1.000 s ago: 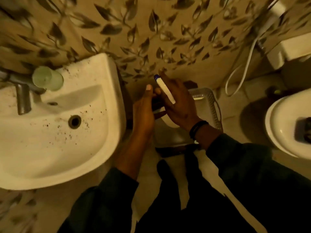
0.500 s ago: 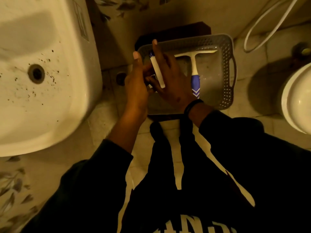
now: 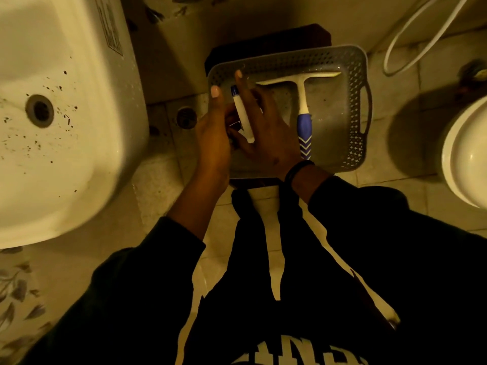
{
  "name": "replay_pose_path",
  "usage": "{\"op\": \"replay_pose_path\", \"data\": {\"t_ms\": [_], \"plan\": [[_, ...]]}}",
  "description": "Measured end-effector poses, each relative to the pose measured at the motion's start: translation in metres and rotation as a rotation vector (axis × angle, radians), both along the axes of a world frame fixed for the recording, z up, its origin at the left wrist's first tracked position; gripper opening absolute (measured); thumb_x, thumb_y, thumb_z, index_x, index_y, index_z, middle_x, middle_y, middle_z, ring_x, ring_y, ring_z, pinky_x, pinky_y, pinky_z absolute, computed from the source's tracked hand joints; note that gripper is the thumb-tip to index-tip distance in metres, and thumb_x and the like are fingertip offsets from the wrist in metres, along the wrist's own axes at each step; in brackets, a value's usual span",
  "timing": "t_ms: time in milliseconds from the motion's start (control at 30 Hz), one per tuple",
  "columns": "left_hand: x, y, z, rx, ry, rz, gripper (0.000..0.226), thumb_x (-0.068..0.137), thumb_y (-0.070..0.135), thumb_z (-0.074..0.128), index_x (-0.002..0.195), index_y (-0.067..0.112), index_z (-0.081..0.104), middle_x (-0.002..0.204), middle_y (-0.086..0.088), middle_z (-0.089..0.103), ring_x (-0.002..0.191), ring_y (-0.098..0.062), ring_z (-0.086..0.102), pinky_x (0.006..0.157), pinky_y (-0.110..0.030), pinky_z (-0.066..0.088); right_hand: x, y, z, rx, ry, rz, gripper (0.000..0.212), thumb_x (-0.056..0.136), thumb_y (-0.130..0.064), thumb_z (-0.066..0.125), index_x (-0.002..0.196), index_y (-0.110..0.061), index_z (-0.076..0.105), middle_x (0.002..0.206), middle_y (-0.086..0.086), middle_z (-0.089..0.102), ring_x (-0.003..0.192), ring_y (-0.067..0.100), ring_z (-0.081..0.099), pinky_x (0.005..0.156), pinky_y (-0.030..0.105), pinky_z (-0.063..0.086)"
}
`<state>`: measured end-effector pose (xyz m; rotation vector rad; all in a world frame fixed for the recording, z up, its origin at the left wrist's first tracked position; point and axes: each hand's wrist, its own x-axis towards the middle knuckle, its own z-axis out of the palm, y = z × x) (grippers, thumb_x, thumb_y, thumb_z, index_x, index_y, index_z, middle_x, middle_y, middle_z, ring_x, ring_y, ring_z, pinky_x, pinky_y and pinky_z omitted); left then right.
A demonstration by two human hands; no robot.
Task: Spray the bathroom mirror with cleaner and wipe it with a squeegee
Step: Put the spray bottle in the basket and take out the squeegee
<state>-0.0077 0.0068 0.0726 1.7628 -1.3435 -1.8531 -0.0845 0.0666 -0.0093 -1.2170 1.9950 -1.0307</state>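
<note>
Over the left half of a grey perforated basket (image 3: 353, 61), both hands hold a spray bottle (image 3: 243, 117). Only its white spray head with a blue tip shows between them; the body is hidden beneath the hands. My left hand (image 3: 213, 143) grips from the left with the thumb pointing up. Across the top lies my right hand (image 3: 266, 135), index finger stretched along the spray head. To the right in the basket lies a squeegee (image 3: 303, 119), white blade toward the wall, blue handle toward me. No mirror is in view.
The basket rests on a dark stool (image 3: 268, 40) on the tiled floor. A white speckled sink (image 3: 66, 114) juts out at left. A toilet bowl (image 3: 463, 154) stands at right, with a white hose (image 3: 411, 40) looping on the floor behind.
The view has tilted down from the wall and sink top to the floor, revealing the basket and squeegee. Both hands stay on the spray bottle, now over the basket.
</note>
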Motion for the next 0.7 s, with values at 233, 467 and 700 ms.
{"op": "replay_pose_path", "data": {"t_ms": [233,467,700], "plan": [[-0.003,0.003,-0.002,-0.018,-0.025,0.054,0.067,0.1,0.058,0.03,0.108,0.008,0.073,0.1,-0.007,0.076,0.094,-0.017,0.072,0.086,-0.034,0.056,0.005,0.0,0.009,-0.001,-0.074,-0.019,0.089,0.092,-0.032,0.069,0.157,-0.006,0.014,0.139,0.021,0.044,0.116,0.029,0.053,0.084,0.046,0.055],[-0.009,0.009,0.016,-0.157,-0.015,0.14,0.055,0.102,0.052,0.03,0.122,0.014,0.064,0.112,-0.005,0.071,0.103,-0.014,0.068,0.094,-0.035,0.054,0.002,0.006,0.021,-0.076,-0.131,0.006,0.092,0.09,-0.03,0.07,0.155,0.005,0.015,0.155,0.022,0.033,0.14,0.031,0.037,0.108,0.047,0.041],[-0.032,0.027,0.057,-0.599,0.079,0.1,0.037,0.101,0.038,0.04,0.123,0.015,0.059,0.113,0.013,0.063,0.107,0.004,0.059,0.087,-0.015,0.046,-0.021,0.015,0.049,-0.139,-0.024,-0.113,0.083,0.092,-0.023,0.067,0.155,0.002,0.02,0.156,0.02,0.033,0.137,0.028,0.04,0.111,0.035,0.036]]}}
